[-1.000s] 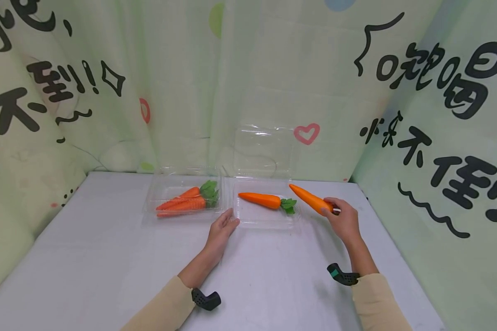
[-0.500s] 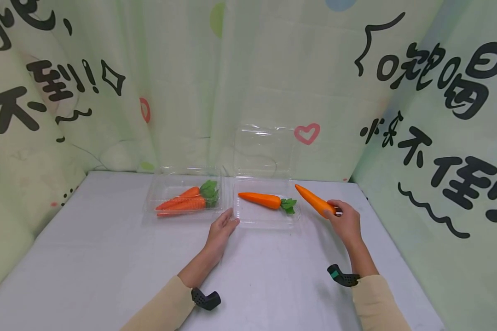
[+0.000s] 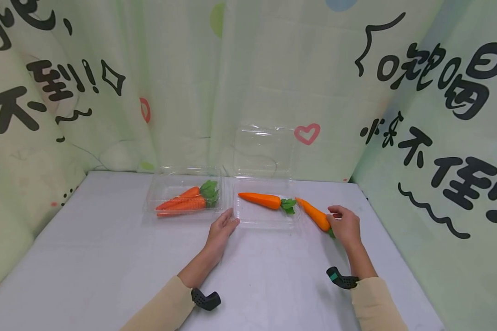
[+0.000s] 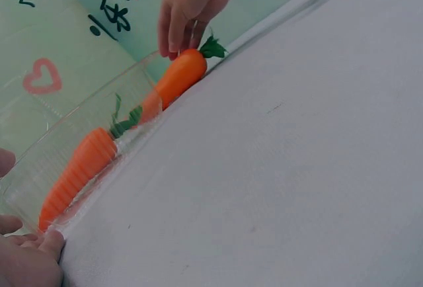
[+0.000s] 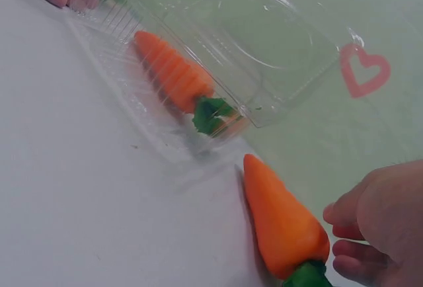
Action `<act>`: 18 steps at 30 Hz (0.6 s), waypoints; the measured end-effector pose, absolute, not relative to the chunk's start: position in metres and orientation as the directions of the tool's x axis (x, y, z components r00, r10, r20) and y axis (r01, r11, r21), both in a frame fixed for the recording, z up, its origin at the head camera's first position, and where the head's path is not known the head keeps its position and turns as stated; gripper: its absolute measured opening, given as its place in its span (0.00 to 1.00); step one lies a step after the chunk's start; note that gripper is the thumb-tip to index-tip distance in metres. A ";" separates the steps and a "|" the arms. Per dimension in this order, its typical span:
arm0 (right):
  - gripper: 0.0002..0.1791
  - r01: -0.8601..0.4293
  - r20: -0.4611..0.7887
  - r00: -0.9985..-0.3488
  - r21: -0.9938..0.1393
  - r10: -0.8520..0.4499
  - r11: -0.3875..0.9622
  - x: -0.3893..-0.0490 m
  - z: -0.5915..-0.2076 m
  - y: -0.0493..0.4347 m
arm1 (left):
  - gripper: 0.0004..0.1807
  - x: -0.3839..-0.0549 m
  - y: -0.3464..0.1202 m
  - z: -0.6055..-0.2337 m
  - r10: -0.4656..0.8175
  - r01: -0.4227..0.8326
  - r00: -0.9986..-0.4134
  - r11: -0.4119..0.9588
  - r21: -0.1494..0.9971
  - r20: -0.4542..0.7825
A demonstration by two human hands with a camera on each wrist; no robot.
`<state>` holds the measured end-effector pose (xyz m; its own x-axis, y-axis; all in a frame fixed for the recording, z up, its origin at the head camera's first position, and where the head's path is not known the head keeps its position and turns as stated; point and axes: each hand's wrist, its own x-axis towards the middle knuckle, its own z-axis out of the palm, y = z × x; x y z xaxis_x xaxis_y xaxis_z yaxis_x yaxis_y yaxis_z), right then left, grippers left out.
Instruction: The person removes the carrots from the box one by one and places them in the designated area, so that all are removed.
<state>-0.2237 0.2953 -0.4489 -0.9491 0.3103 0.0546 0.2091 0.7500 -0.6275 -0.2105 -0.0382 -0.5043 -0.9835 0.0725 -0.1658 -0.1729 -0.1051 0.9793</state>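
A smooth orange toy carrot with a short green leafy top (image 3: 314, 216) lies on the white cloth-covered table (image 3: 107, 276), to the right of a clear, ribbed plastic box with its lid raised (image 3: 265, 219). The carrot slants, its pointed tip toward the box's right wall and its leaves away from the box, nearer the person; I cannot tell whether the tip touches that wall. The right hand (image 3: 345, 224) is at the carrot's thick end, on the side away from the box. Its fingers are loosely bent and hold nothing; in the right wrist view a narrow gap shows between the fingertips and the carrot.

Inside the box lies a second orange carrot (image 3: 258, 199), its tip to the left and its green leaves to the right. The left hand (image 3: 220, 230) touches the box's front left corner with relaxed, nearly straight fingers, gripping nothing.

Just left of the box is another clear plastic container (image 3: 152, 202), holding orange carrots with green tops (image 3: 190, 203). Behind the box hangs a pale green curtain (image 3: 182, 92) with dark lettering and a pink heart outline (image 3: 299, 138).
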 end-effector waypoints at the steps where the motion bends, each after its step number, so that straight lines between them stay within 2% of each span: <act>1: 0.18 0.214 0.049 -0.949 -0.627 0.313 0.749 -0.224 -0.449 0.295 | 0.33 -0.210 -0.038 -0.504 0.075 -0.173 -0.983 -0.104 0.979 -0.166; 6: 0.19 0.206 0.037 -0.954 -0.639 0.297 0.741 -0.225 -0.452 0.293 | 0.33 -0.206 -0.040 -0.494 0.093 -0.192 -0.979 -0.091 0.977 -0.184; 11: 0.18 0.165 0.101 -0.954 -0.608 0.282 0.776 -0.243 -0.480 0.309 | 0.32 -0.200 -0.041 -0.481 0.105 -0.198 -0.976 -0.082 0.977 -0.189; 18: 0.19 0.060 0.200 -0.954 -0.605 0.225 0.794 -0.272 -0.521 0.330 | 0.33 -0.208 -0.039 -0.499 0.085 -0.180 -0.981 -0.100 0.979 -0.171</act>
<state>-0.2716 0.3296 -0.5210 -0.9537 0.2246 0.1998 0.0603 0.7942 -0.6047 -0.2076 -0.0394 -0.4989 -0.9815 0.0855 -0.1714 -0.1796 -0.0996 0.9787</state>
